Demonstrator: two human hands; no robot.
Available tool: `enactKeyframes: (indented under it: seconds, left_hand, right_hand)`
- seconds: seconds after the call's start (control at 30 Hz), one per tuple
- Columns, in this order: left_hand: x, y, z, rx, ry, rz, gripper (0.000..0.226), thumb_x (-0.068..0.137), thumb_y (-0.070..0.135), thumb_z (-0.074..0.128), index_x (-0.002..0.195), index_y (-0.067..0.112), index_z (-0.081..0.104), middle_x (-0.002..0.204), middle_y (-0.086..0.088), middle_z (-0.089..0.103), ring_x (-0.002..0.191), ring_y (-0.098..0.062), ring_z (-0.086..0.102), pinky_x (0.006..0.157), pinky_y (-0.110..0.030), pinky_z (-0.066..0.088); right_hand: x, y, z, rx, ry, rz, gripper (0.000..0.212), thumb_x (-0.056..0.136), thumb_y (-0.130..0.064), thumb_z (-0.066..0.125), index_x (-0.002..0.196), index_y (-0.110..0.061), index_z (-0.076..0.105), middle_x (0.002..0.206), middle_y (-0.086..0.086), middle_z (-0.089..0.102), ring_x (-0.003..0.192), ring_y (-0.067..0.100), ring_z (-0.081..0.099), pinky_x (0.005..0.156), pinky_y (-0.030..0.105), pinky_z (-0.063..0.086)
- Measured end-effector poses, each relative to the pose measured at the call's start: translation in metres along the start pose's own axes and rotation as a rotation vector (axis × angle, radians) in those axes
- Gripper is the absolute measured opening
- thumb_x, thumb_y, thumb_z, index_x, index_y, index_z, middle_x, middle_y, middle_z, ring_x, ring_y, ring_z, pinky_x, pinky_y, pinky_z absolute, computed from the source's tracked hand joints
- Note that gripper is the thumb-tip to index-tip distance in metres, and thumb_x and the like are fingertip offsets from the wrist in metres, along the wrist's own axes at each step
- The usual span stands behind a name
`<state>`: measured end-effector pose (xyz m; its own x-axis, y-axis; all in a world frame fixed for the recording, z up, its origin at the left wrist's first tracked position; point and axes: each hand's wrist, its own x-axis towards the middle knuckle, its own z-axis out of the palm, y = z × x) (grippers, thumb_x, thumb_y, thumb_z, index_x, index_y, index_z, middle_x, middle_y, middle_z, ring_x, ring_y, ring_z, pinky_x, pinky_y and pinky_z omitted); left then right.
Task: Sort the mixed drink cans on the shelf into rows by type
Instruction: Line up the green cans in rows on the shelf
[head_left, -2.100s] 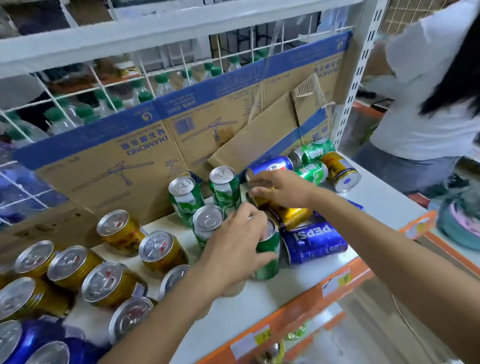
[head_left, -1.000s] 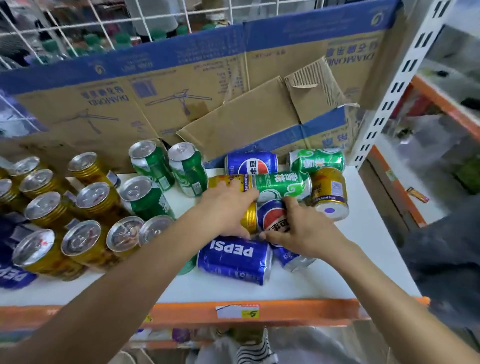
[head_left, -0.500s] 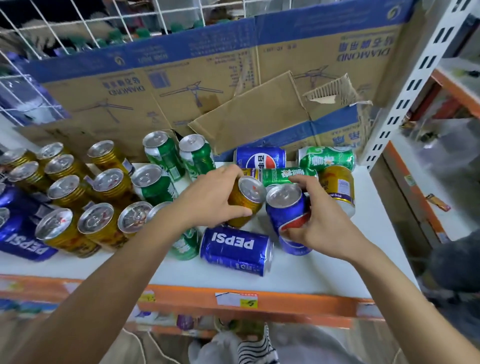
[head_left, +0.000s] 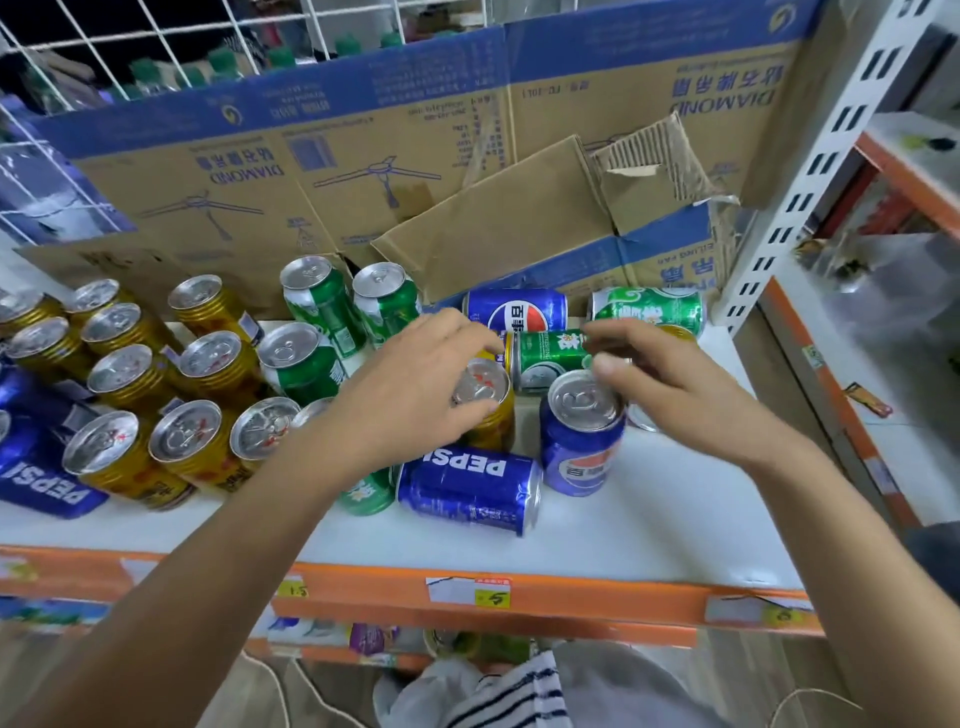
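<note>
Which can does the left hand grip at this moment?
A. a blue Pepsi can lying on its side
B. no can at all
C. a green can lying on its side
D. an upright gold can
D: the left hand curls its fingers and thumb round the upright gold can, whose silver lid shows between them; the lying blue Pepsi can sits nearer the shelf edge, outside that grip.

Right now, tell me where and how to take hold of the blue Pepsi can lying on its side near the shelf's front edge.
Grip the blue aluminium Pepsi can round the middle of its barrel, coming from above. It lies on its side, its axis running left to right and its curved wall up. An upright blue can crowds its right end and a green can its left.
</note>
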<state>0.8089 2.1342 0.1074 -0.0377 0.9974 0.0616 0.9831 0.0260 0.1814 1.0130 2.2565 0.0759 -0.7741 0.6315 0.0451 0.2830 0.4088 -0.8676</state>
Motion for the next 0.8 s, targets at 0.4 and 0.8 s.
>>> enactKeyframes:
  seconds: [0.4,0.8]
  left_hand:
    - [-0.036,0.013,0.025,0.07,-0.322,0.195,0.067,0.084,0.049,0.062,0.142,0.032,0.031,0.135,0.009,0.038,0.123,-0.009,0.036,0.095,-0.024,0.037]
    - [-0.05,0.013,0.034,0.554,-0.285,-0.019,0.079,0.066,0.038,0.081,0.13,0.016,0.04,0.11,-0.009,0.054,0.099,-0.028,0.055,0.079,-0.035,0.044]
  right_hand:
    - [0.066,0.02,-0.013,-0.867,-0.243,0.102,0.071,0.081,-0.032,0.07,0.143,-0.018,0.038,0.139,0.012,0.045,0.125,0.03,0.04,0.106,0.038,0.034]
    - [0.063,0.024,0.002,-1.027,-0.214,0.092,0.086,0.08,-0.033,0.071,0.148,-0.012,0.023,0.14,0.012,0.034,0.124,0.03,0.03,0.104,0.038,0.032]
